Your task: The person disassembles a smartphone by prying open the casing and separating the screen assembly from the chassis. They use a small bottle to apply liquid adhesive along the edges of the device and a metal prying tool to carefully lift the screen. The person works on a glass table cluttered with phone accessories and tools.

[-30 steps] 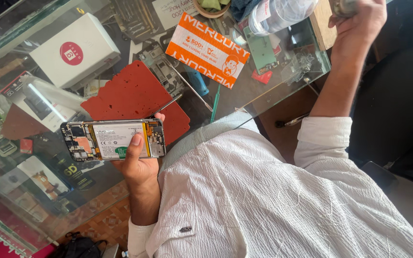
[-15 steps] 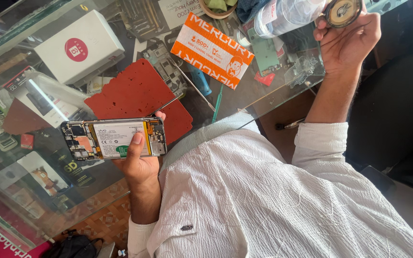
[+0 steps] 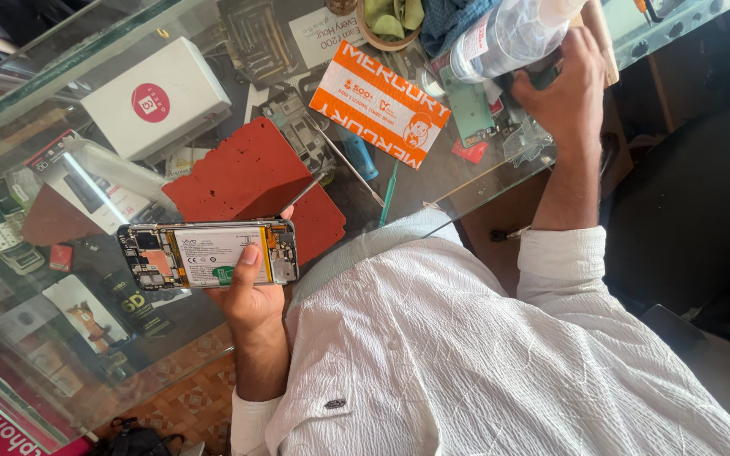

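Head view shows my left hand [image 3: 251, 295] holding one opened phone [image 3: 209, 253], back cover off, fingers clamped round its edge with the thumb lying on the battery, above the glass table [image 3: 433, 181]. My right hand [image 3: 563, 84] is up at the far edge, fingers wrapped on a small dark object beside one clear plastic bottle [image 3: 509, 34]. On the table lie one red mat [image 3: 247, 177], one white box [image 3: 158, 97] and one orange card [image 3: 379, 105].
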